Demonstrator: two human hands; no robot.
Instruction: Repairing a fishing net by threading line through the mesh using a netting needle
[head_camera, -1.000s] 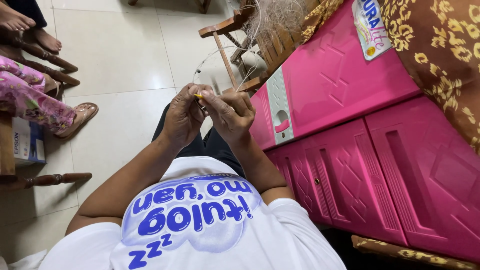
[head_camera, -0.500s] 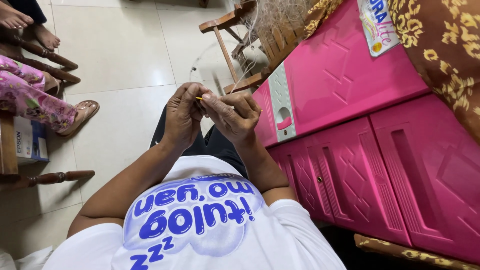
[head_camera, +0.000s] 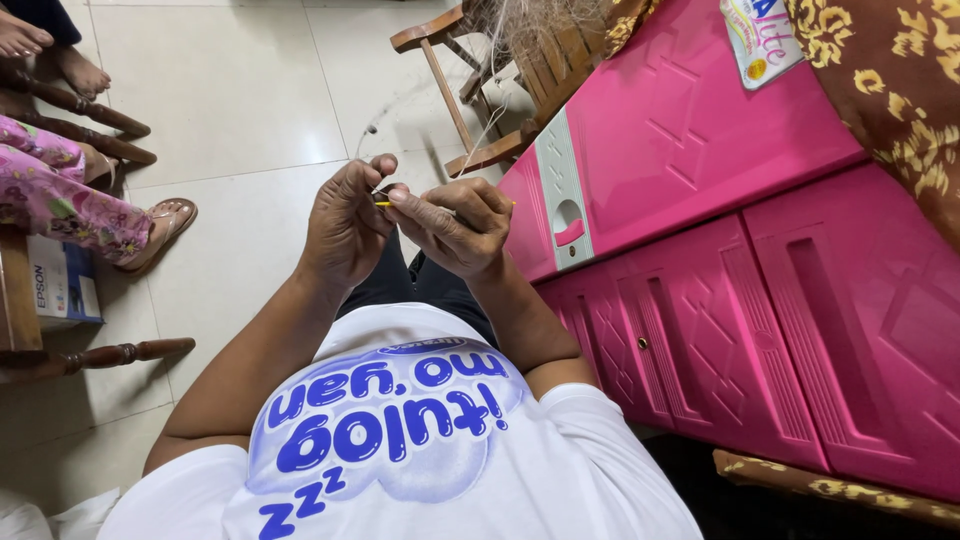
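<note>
Both hands meet at the frame's centre, fingertips pinched together on a small yellow piece (head_camera: 383, 203) with a thin thread (head_camera: 480, 135) running from it. Left hand (head_camera: 347, 222) curls with thumb and forefinger closed on the piece; right hand (head_camera: 452, 226), at 3 o'clock from it and touching it, pinches the same spot, its other fingers folded in. What the yellow piece is cannot be made out; most of it is hidden between the fingertips. From there the thread rises toward 1 o'clock, faint against the floor (head_camera: 230, 110), to a pale tangle of fibre (head_camera: 540, 22) on a wooden chair (head_camera: 470, 90) that the top edge cuts off.

At 3 o'clock from the hands stands a pink cabinet (head_camera: 740, 300) with a grey strip and a pink latch. On its top, at 1 o'clock, lies a white packet (head_camera: 755, 40) with coloured print, cut off by the frame edge. Beside that hangs brown cloth (head_camera: 890, 90) with a yellow flower pattern. At 9 o'clock, a white and blue box (head_camera: 62, 285) sits partly behind a wooden leg. Another person's sandalled foot (head_camera: 160, 225) and flowered trouser leg show at 10 o'clock, the rest out of view.
</note>
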